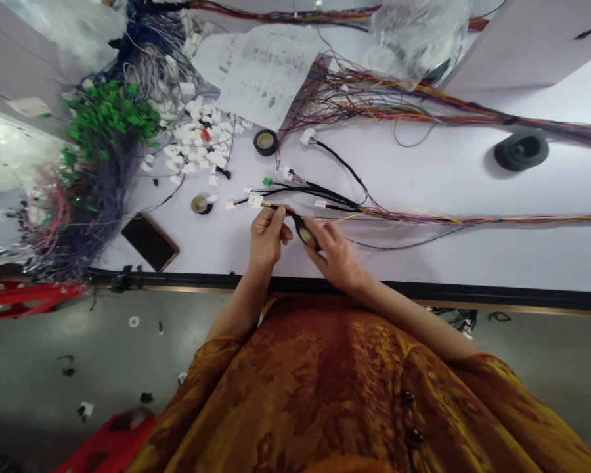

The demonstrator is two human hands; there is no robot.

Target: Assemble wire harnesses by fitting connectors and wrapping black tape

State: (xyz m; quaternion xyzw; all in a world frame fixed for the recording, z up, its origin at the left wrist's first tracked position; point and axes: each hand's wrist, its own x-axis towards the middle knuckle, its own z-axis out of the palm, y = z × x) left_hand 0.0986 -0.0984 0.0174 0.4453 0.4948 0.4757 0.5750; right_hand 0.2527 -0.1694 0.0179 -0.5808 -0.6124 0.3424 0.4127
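Observation:
My left hand (267, 238) pinches a thin wire branch just behind its white connector (256, 201). In my right hand (339, 257) is a roll of black tape (307, 236), and a strip of it runs from the roll to the wires at my left fingers. The wire harness (404, 215) stretches off to the right from my hands. Beyond my fingers lie its black-taped branches (320, 190), ending in a green connector (266, 181) and several white ones. One more taped branch curves up to a white connector (307, 136).
Two tape rolls lie nearby, one black (265, 142), one nearly used (201, 204). A phone (150, 241) is at left, beside heaps of green connectors (111, 118) and white connectors (201, 141). Printed paper (263, 69) and wire bundles (374, 98) lie behind; a black cylindrical piece (521, 150) stands right.

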